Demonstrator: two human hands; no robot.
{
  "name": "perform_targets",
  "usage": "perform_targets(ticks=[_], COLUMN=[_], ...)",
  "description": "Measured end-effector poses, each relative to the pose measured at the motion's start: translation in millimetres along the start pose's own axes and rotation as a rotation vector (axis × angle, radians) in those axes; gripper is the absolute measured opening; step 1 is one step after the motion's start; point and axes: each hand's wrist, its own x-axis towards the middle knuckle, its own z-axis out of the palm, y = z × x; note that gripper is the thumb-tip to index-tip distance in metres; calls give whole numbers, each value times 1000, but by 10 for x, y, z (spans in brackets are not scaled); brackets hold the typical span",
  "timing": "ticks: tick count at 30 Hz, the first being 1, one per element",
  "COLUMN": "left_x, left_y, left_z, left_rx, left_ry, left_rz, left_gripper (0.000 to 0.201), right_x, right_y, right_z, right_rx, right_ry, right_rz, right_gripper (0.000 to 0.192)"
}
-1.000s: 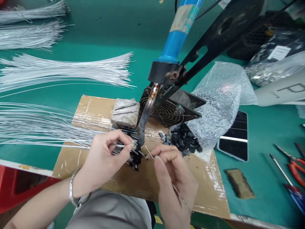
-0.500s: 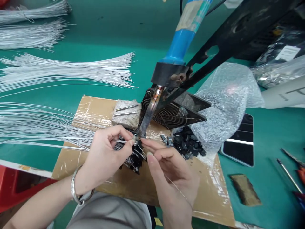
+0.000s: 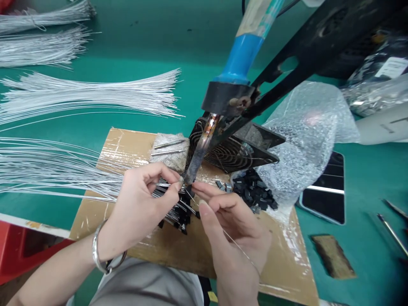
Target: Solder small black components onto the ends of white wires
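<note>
Now the left hand was pinched tight, thumb against forefinger, apparently on a pale wire whose very end was covered by the fingertips. In the right hand, too, no gap was left: the thin wire was gripped by the thumb and forefinger, its tail trailed down across the palm. And here was the nub: the thin wire's free end was aimed up and left from the right thumb, straight at the narrow spot under the iron's tip, with the left fingertips set just beside it. The pale wire was run in nearly level from the left, the thin wire slanted against it. Neither hand could be called clearly nearer, and whether wire and tip were touching could not be told. Below, black pieces were bunched on the cardboard; farther out, chips were piled beyond the right hand and bundles were spread over the desk.
</note>
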Motion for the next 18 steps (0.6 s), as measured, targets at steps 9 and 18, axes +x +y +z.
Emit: perform_targets(ticks=[9,18], left_x=[1,-13], left_y=[15,22], left_z=[-7,-22], left_rx=[-5,25], left_ry=[-2,6], left_rz=[-5,-12], left_gripper=[7,8], right_x=[-6,-6], right_y=[-10,-18], right_z=[16,33], right_rx=[15,27], right_ry=[18,24], right_rz=[6,1], right_gripper=[16,18])
